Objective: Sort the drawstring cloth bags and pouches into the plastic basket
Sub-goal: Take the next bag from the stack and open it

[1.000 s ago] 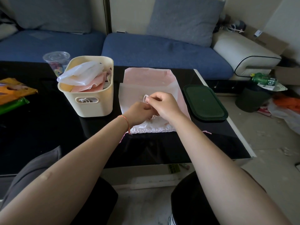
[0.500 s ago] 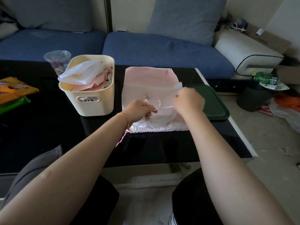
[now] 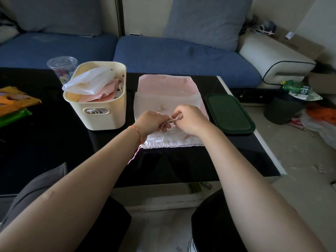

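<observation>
Left hand: I see my left hand [image 3: 151, 122] curled over the near half of the white pouch, fingers pinching the white drawstring [image 3: 168, 121].
Right hand: my right hand [image 3: 190, 118] is just right of it, thumb and forefinger pinching the same drawstring; the two hands almost touch.
White pouch: the white pouch [image 3: 171, 104] lies flat on the black table [image 3: 45, 142], gathered mouth toward me, right of the basket.
Pink pouch: a pink pouch [image 3: 166, 84] lies under it, showing at the far edge.
Basket: the cream plastic basket [image 3: 101, 113] stands left of the pouches, holding pink and white bags.
Green lid: a dark green lid [image 3: 230, 113] lies right of the pouches.
Cup: a clear plastic cup [image 3: 61, 68] stands just behind the basket on the left.
</observation>
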`<state>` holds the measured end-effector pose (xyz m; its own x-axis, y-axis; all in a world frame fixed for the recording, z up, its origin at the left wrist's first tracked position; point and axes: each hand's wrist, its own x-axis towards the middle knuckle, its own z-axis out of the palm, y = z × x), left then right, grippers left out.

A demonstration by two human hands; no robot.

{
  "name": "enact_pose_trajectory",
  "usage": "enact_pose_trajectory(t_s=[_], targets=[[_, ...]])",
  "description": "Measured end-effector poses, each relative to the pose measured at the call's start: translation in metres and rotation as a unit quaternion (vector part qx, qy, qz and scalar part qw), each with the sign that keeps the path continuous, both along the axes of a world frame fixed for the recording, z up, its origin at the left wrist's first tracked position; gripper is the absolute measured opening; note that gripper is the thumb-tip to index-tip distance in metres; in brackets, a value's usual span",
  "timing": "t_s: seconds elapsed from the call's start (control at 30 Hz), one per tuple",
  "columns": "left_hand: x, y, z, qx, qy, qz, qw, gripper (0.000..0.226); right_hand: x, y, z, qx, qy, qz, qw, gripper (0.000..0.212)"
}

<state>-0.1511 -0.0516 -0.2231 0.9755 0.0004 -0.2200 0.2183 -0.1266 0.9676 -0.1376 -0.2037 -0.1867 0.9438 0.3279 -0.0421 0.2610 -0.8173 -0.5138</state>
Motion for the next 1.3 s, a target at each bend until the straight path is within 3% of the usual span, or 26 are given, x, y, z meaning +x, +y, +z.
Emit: enact_pose_trajectory(t_s=[0.2,0.43,0.57,0.7,0.87,0.93,1.0,1.07,1.2,1.3], targets=[[0.001,0.001,-0.002,-0.070,-0.002,0.032,0.997,0.019,-0.002,0.000,0.003,0.016,-0.002,0.012,1.000,0.016],[-0.001,0.003,-0.002,-0.036,-0.005,-0.022,0.999,0.021,-0.002,0.000,-0.002,-0.015,0.060,0.028,0.998,0.015],[0.001,0.008,-0.001,0.013,-0.003,-0.033,0.999,0.020,-0.001,0.000,-0.003,0.003,0.072,0.014,0.997,0.010],[0.001,0.011,0.001,0.069,-0.034,-0.017,0.997,0.018,0.001,0.000,-0.005,0.065,0.080,-0.023,0.994,0.019],[0.001,0.009,0.001,0.145,-0.081,-0.018,0.986,0.013,-0.001,0.008,-0.011,0.110,0.109,0.007,0.988,0.034],[0.002,0.009,-0.001,0.238,-0.119,-0.016,0.964,0.010,-0.001,0.011,-0.014,0.120,0.098,-0.010,0.988,0.030],[0.001,0.008,-0.002,0.360,-0.172,-0.008,0.917,0.003,0.000,0.012,-0.015,0.142,0.093,-0.031,0.985,0.028],[-0.001,0.005,-0.001,0.411,-0.194,-0.005,0.891,0.006,0.001,0.012,-0.013,0.161,0.101,-0.039,0.981,0.028],[-0.002,0.002,-0.004,0.429,-0.207,0.012,0.879,0.010,0.003,0.012,-0.010,0.181,0.121,-0.053,0.975,0.024],[-0.002,0.001,-0.006,0.393,-0.207,0.024,0.896,0.006,0.004,0.012,-0.012,0.177,0.127,-0.070,0.974,0.026]])
